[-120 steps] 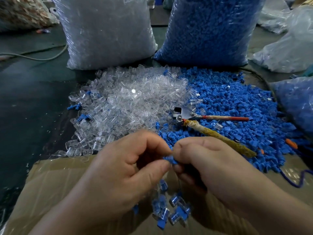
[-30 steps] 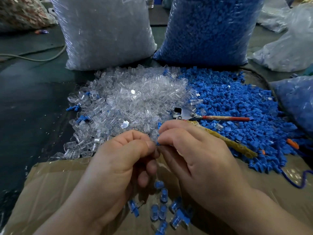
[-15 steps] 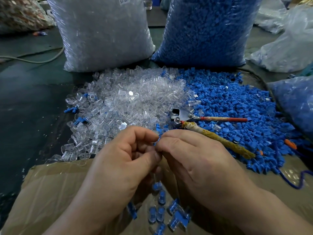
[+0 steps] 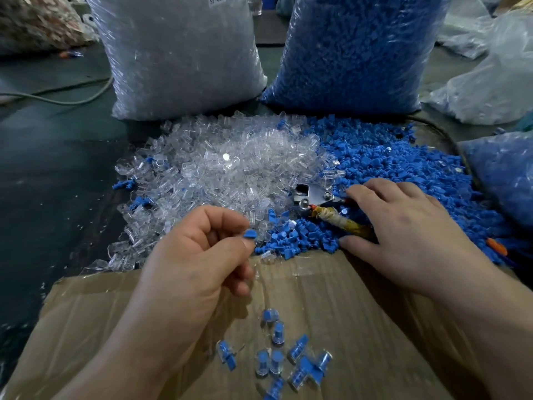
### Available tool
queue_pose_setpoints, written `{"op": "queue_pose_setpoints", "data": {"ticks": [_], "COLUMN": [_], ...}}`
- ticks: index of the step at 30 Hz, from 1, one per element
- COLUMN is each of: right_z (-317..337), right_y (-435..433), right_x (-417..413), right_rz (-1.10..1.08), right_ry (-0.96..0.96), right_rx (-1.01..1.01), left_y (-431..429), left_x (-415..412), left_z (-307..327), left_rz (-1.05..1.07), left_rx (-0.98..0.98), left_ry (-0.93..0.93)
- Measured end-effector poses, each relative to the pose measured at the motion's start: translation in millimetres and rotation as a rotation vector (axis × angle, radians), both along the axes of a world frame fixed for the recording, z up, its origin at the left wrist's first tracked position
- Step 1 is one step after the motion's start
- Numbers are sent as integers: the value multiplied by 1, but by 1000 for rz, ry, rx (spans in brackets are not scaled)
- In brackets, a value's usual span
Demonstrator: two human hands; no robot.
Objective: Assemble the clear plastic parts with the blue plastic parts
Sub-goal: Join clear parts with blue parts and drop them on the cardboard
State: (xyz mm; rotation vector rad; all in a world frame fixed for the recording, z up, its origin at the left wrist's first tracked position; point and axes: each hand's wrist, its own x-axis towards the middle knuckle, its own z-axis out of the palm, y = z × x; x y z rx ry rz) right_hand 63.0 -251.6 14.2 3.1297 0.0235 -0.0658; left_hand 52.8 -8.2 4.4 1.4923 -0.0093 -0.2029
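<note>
Nearest, finished pieces [image 4: 277, 356] lie on the cardboard [image 4: 86, 327]; I judge the next one belongs among them; my left hand [image 4: 196, 264] hovers over the cardboard's far edge, grip pinching a blue part [image 4: 249, 234] between thumb and forefinger; whether it is already capped in clear plastic I cannot tell; my right hand [image 4: 403, 229] lies palm down, grip spread, on the blue pile [image 4: 403, 168] beside the pliers [image 4: 311, 197]; take one part only, lightly; the clear pile [image 4: 225, 168] lies farther left.

Single head-worn wide-angle view, facing forward and down at close range: left hand [image 4: 193, 264] and right hand [image 4: 403, 226] central, cardboard [image 4: 346, 298] nearest, sacks [image 4: 178, 53] farthest
</note>
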Motion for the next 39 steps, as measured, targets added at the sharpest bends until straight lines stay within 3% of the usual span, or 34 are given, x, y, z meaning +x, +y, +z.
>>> {"op": "queue_pose_setpoints", "data": {"ticks": [12, 21, 26, 39], "right_z": [-4, 14, 16, 15], "right_y": [-4, 3, 24, 25], "right_x": [5, -9, -29, -30], "right_rz": [-8, 75, 294, 347], "right_ry": [-33, -344, -188, -140], "right_rx": [13, 299, 283, 294], "left_y": [2, 1, 1, 2], "left_x": [-1, -1, 0, -1], "left_z": [-4, -9, -11, -9], "left_rz": [-16, -1, 9, 41], "left_rx": [7, 71, -13, 62], "left_ry": [-13, -109, -113, -217]}}
